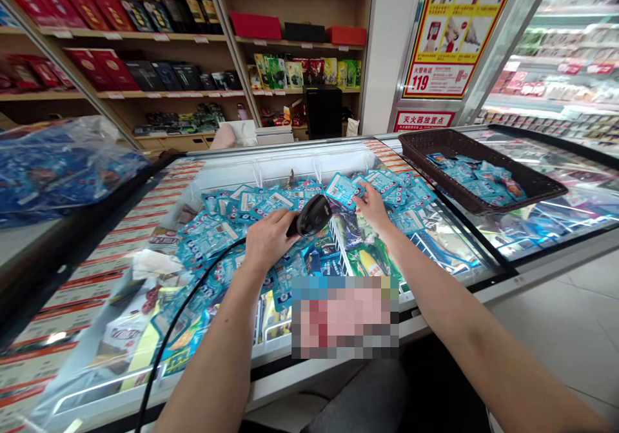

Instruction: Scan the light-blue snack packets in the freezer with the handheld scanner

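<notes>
Holding, left: the left hand [268, 239] is curled round the grip of a black handheld barcode scanner [315, 216], its head just beside the pinched packet; I cannot tell whether they touch.
Holding, right: the right hand [372, 206] pinches one blue printed snack packet [341, 190] by its right end, between thumb and fingertips.
Packet position: above the glass-topped freezer [275, 383], towards its far edge, over the loose blue packets [213, 241].
Packet face: upward, with a pale panel at the left end; print too small for me to read.
Scanner cable: the black cable [192, 283] runs from the grip down towards the near left corner; I find slack advisable.
Wicker basket: the brown basket [544, 195] stands right of the pile, by the far edge, blue packets [483, 178] inside.
Presentation, my judgement: hold the film taut and flat, fingers off any code, its panel square to the scanner window.
Glare, my judgement: shiny film may spoil a reading; a slight tilt should help.
Separation, my judgement: lift the packet well apart from neighbours, lest another code be caught.
</notes>
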`<action>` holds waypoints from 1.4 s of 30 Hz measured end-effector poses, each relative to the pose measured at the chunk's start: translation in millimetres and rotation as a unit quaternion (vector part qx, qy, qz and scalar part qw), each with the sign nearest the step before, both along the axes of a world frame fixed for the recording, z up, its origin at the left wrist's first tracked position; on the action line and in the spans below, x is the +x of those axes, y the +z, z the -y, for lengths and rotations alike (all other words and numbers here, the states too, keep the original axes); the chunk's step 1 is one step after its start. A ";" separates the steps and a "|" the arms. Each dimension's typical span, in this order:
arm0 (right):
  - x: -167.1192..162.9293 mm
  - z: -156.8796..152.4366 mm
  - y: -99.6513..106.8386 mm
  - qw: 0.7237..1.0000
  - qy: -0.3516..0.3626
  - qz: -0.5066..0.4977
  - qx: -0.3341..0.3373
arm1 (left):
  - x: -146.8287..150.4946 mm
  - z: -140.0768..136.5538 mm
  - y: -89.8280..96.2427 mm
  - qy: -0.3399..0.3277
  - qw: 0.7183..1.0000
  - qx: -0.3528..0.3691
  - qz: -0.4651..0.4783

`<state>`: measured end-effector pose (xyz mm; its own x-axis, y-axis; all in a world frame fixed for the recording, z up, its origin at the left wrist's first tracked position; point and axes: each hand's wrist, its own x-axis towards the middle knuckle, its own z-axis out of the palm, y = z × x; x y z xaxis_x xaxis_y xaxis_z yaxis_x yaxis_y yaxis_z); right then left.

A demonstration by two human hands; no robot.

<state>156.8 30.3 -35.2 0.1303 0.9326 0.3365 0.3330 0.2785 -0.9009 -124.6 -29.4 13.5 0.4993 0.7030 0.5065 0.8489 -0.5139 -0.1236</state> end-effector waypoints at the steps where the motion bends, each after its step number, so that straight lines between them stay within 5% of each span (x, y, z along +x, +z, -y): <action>1: 0.1 -0.1 0.0 1.000 -0.001 0.001 0.000 | 0.1 0.0 0.0 0.000 1.000 -0.001 0.003; 29: -3.3 4.8 3.2 0.999 -0.019 0.033 0.003 | 0.5 0.0 0.1 0.004 1.000 -0.013 0.012; 42: -6.0 15.4 16.2 0.947 -0.198 0.234 0.098 | 2.4 3.2 3.8 0.053 0.998 0.010 0.033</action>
<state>150.8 14.9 -19.0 0.2518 0.7556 0.6046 0.7958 0.1939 -0.5737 -122.1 -32.6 17.2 0.3877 0.7400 0.5496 0.9051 -0.4185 -0.0750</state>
